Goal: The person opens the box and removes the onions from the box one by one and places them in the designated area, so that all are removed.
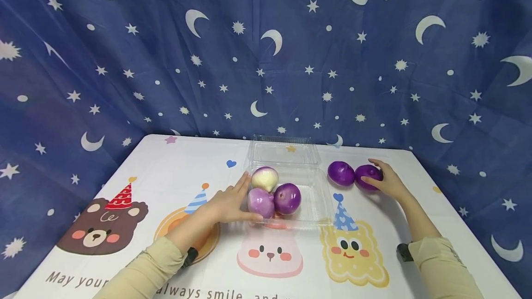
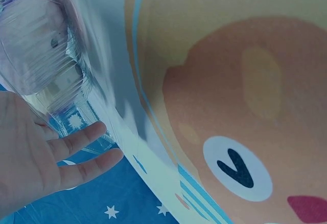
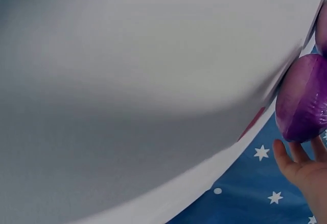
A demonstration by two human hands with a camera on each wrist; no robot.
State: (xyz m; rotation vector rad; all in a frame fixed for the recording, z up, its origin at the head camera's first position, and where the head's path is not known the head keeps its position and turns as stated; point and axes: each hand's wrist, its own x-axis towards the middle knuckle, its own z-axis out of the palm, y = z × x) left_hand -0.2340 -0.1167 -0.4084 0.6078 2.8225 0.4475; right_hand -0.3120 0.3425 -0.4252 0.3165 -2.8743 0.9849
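Observation:
A clear plastic clamshell box [image 1: 309, 197] lies with its lid [image 1: 274, 153] folded back. In its left half sit a pale, purple-tinged onion [image 1: 264, 178], a light purple onion [image 1: 261, 203] and a darker purple onion [image 1: 287, 199]. My left hand [image 1: 232, 204] rests against the box's left side, fingers extended along it and thumb at the front edge. Right of the box, two deep purple onions lie side by side. My right hand [image 1: 388, 181] holds the outer onion [image 1: 367, 174], thumb across its front and fingers behind; its neighbour [image 1: 341, 173] stands free of the hand.
The white table cover [image 1: 199, 151] bears printed cartoon figures and lettering. Behind the table's back edge hangs a blue curtain [image 1: 232, 119] with moons and stars. In the left wrist view, the box's ribbed wall [image 2: 36, 50] stands close to the palm.

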